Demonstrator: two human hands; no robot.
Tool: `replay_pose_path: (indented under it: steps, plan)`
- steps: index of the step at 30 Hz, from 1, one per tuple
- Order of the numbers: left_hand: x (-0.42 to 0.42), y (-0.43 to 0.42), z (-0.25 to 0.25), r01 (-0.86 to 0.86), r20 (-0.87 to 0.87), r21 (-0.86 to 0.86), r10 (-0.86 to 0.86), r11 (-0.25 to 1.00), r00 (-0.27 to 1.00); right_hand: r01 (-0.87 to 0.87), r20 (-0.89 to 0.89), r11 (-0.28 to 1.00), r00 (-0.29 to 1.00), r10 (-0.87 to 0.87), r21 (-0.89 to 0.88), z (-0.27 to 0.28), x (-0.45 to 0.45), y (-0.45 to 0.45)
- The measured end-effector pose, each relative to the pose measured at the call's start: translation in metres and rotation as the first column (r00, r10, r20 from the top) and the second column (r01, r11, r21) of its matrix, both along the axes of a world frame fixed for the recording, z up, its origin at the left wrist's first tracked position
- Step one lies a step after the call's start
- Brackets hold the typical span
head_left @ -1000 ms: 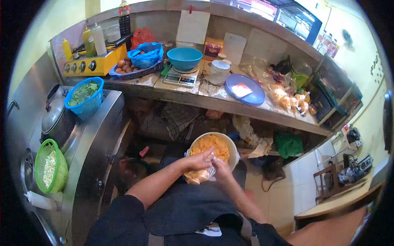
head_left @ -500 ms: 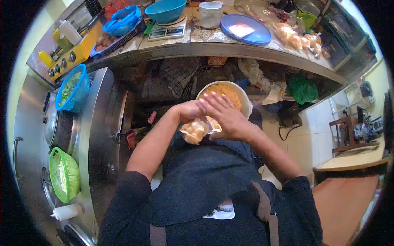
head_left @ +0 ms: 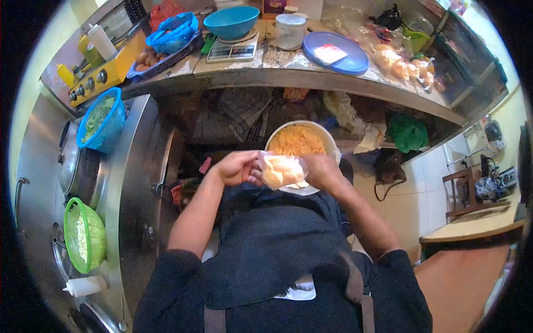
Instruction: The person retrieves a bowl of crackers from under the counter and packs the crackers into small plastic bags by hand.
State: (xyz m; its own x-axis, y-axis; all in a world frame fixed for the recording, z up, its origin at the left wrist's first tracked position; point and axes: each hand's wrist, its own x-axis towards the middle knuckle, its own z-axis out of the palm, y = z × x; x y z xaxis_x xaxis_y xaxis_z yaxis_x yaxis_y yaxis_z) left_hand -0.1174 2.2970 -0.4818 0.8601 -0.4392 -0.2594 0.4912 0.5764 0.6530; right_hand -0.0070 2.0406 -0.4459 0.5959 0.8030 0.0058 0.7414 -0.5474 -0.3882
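Note:
A small clear plastic bag of pale orange crackers (head_left: 281, 170) is held between my two hands, above the near side of a white bucket. My left hand (head_left: 240, 168) grips the bag's left side with its fingers curled. On the other side, my right hand (head_left: 323, 171) is closed at the bag's right end, its fingertips partly hidden. Loose orange crackers (head_left: 300, 140) fill the white bucket (head_left: 332, 145), which stands in front of my lap. The bag and my hands cover part of its near rim.
Ahead, the counter (head_left: 261, 66) carries a scale (head_left: 233, 49) with a blue bowl (head_left: 232, 23), a lidded tub (head_left: 290, 34), a blue lid (head_left: 355, 58) and filled cracker bags (head_left: 397, 64). A green basket (head_left: 94, 236) and a blue basket (head_left: 108, 130) stand left. A wooden table (head_left: 472, 225) is at right.
My hands were together, the right laid across the left, over the bag. Now they are apart at either side of it, and the bag has moved slightly right and up.

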Motion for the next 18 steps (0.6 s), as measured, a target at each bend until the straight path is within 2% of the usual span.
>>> replay_pose_path:
  steps: [1, 2, 4, 5, 6, 8, 9, 10, 12, 13, 14, 15, 18]
  plan:
    - [-0.009, -0.002, -0.013, -0.075, 0.029, 0.074, 0.073, 0.994, 0.997, 0.028, -0.050, 0.992, 0.998, -0.023, 0.120, -0.001, -0.001, -0.001]
    - [-0.020, -0.008, -0.024, -0.151, 0.061, 0.141, 0.143, 0.979, 0.988, 0.069, -0.044, 0.993, 0.997, -0.065, 0.093, 0.000, -0.002, -0.001]
    - [-0.029, -0.036, -0.016, -0.094, 0.104, 0.346, 0.061, 0.934, 0.993, 0.057, -0.014, 0.990, 0.998, -0.056, 0.129, -0.008, -0.002, 0.004]
    - [-0.031, -0.052, -0.009, -0.137, 0.164, 0.344, 0.084, 0.929, 0.983, 0.096, 0.071, 0.993, 0.992, -0.100, 0.063, -0.011, -0.003, 0.010]
    - [-0.034, -0.067, -0.006, -0.178, 0.216, 0.339, 0.107, 0.924, 0.970, 0.098, 0.058, 0.991, 0.993, -0.103, 0.092, -0.011, -0.010, 0.014]
    - [-0.021, -0.091, -0.012, -0.285, 0.434, 0.373, 0.105, 0.883, 0.895, 0.113, 0.047, 0.981, 0.991, -0.122, 0.154, -0.005, -0.017, 0.021]
    - [-0.016, -0.099, -0.010, -0.351, 0.491, 0.359, 0.145, 0.865, 0.859, 0.212, -0.020, 0.975, 0.977, -0.212, 0.063, 0.009, -0.027, 0.032]
    - [-0.012, -0.100, -0.007, -0.361, 0.455, 0.423, 0.150, 0.831, 0.878, 0.168, -0.054, 0.986, 0.984, -0.169, -0.009, 0.027, -0.037, 0.030]
    - [-0.006, -0.098, 0.000, -0.365, 0.379, 0.544, 0.167, 0.755, 0.910, 0.016, 0.017, 0.995, 1.000, -0.018, 0.103, 0.011, -0.039, 0.025]
    - [-0.008, -0.095, -0.010, -0.425, 0.432, 0.601, 0.173, 0.676, 0.885, 0.004, -0.021, 0.999, 1.000, -0.003, 0.032, 0.010, -0.037, 0.023]
    - [-0.011, -0.095, 0.003, -0.430, 0.450, 0.653, 0.138, 0.624, 0.883, -0.013, -0.062, 0.999, 0.998, 0.010, -0.036, 0.017, -0.038, 0.022]
    - [-0.010, -0.095, 0.008, -0.417, 0.457, 0.589, 0.140, 0.693, 0.878, -0.033, -0.108, 0.994, 0.994, 0.022, -0.106, 0.021, -0.039, 0.020]
    - [-0.011, -0.093, 0.011, -0.339, 0.456, 0.419, 0.128, 0.842, 0.881, -0.215, -0.048, 0.932, 0.970, 0.239, 0.292, 0.002, -0.045, 0.015]
